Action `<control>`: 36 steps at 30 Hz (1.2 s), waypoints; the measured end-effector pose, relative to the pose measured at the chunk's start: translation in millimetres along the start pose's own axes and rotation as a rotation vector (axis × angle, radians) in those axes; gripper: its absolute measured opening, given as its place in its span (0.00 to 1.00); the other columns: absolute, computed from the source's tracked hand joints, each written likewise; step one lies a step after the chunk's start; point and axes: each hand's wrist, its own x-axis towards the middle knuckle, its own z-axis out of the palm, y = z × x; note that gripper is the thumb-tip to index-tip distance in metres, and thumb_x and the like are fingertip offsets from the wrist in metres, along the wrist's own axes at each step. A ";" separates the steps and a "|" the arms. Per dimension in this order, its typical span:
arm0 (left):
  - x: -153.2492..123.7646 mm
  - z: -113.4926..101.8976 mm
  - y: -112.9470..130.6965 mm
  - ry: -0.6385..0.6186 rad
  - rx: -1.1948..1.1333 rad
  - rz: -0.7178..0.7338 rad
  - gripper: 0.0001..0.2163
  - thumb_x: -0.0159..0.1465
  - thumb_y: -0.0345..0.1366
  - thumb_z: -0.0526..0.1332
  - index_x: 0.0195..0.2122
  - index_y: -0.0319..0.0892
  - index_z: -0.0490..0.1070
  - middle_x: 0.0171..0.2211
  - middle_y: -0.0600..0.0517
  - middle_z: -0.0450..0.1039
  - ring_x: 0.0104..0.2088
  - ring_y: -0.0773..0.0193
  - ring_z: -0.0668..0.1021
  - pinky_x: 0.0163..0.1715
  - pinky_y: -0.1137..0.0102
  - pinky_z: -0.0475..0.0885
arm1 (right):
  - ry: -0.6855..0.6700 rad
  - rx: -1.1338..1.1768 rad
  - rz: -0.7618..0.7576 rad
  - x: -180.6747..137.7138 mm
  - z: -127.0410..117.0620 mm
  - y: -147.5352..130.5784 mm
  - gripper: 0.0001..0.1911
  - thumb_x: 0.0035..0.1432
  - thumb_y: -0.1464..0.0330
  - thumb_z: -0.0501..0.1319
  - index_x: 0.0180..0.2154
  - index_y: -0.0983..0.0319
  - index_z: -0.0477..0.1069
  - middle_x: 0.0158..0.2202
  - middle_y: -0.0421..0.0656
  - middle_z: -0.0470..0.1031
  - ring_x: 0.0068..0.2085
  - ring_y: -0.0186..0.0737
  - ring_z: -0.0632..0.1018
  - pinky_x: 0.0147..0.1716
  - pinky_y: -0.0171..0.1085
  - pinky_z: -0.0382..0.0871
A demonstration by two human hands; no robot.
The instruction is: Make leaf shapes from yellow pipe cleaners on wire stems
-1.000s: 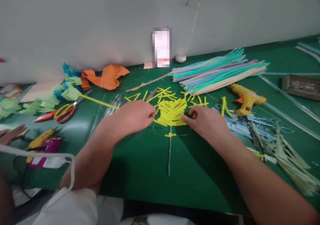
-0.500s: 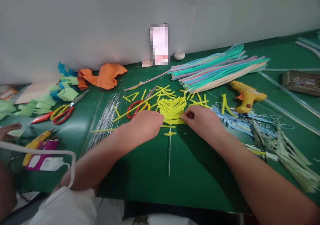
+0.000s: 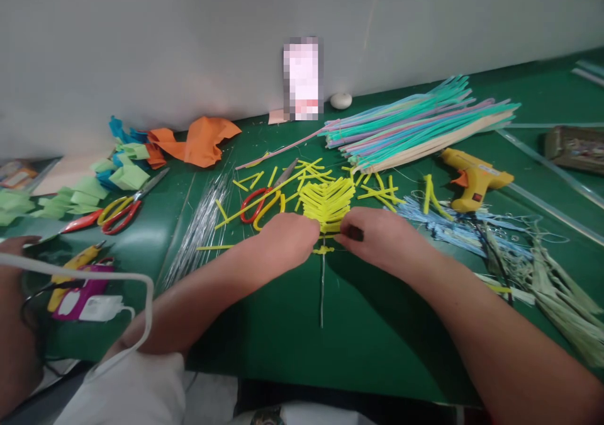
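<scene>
A leaf shape of yellow pipe cleaners (image 3: 326,201), its strips slanting out from a centre line, lies in front of me on a thin wire stem (image 3: 322,299). My left hand (image 3: 295,239) pinches at the lower left of the leaf. From the other side, my right hand (image 3: 372,231) has thumb and finger closed at the leaf's lower right edge. My fingers partly cover the lowest strips. A small twisted yellow piece (image 3: 323,250) sits on the stem just below. Cut yellow pipe cleaner pieces (image 3: 377,192) lie scattered around the leaf.
Red-and-yellow-handled scissors (image 3: 255,204) lie beyond my left hand, near loose wires (image 3: 201,230). Pipe cleaner bundles (image 3: 425,126) and a yellow glue gun (image 3: 474,179) are at right. A phone (image 3: 303,79) leans on the wall. Another person's hand (image 3: 16,249) is at far left.
Both my hands have come closer together and lower, toward the stem at the leaf's base. The view has shifted slightly. At far left the other person's hand has moved.
</scene>
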 end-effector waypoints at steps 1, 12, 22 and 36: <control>-0.4 -1.0 0.0 -0.005 0.003 0.002 0.12 0.61 0.29 0.52 0.40 0.38 0.75 0.31 0.40 0.78 0.32 0.47 0.81 0.29 0.61 0.71 | -0.046 -0.004 -0.014 -0.1 0.6 -0.1 0.04 0.53 0.66 0.61 0.30 0.58 0.72 0.30 0.41 0.75 0.30 0.38 0.71 0.27 0.36 0.55; -0.8 -6.0 4.1 -0.024 0.005 0.001 0.13 0.62 0.27 0.52 0.41 0.37 0.74 0.33 0.40 0.78 0.34 0.48 0.81 0.30 0.62 0.71 | -0.114 -0.047 -0.052 1.8 5.8 -4.0 0.06 0.53 0.72 0.56 0.30 0.59 0.72 0.33 0.43 0.75 0.31 0.39 0.73 0.26 0.36 0.53; -11.0 -22.7 -11.3 -0.034 0.095 -0.007 0.11 0.62 0.28 0.52 0.36 0.38 0.75 0.36 0.42 0.77 0.37 0.51 0.80 0.34 0.63 0.71 | -0.022 0.136 0.068 1.9 4.2 -2.2 0.02 0.48 0.70 0.57 0.26 0.59 0.63 0.26 0.39 0.71 0.27 0.36 0.68 0.25 0.35 0.56; -5.3 -15.7 -8.5 -0.024 0.072 0.013 0.11 0.60 0.28 0.53 0.36 0.37 0.74 0.38 0.41 0.78 0.37 0.51 0.80 0.32 0.64 0.70 | -0.034 0.320 0.216 5.4 -4.7 4.7 0.01 0.49 0.70 0.57 0.28 0.59 0.66 0.26 0.40 0.74 0.28 0.37 0.73 0.27 0.34 0.61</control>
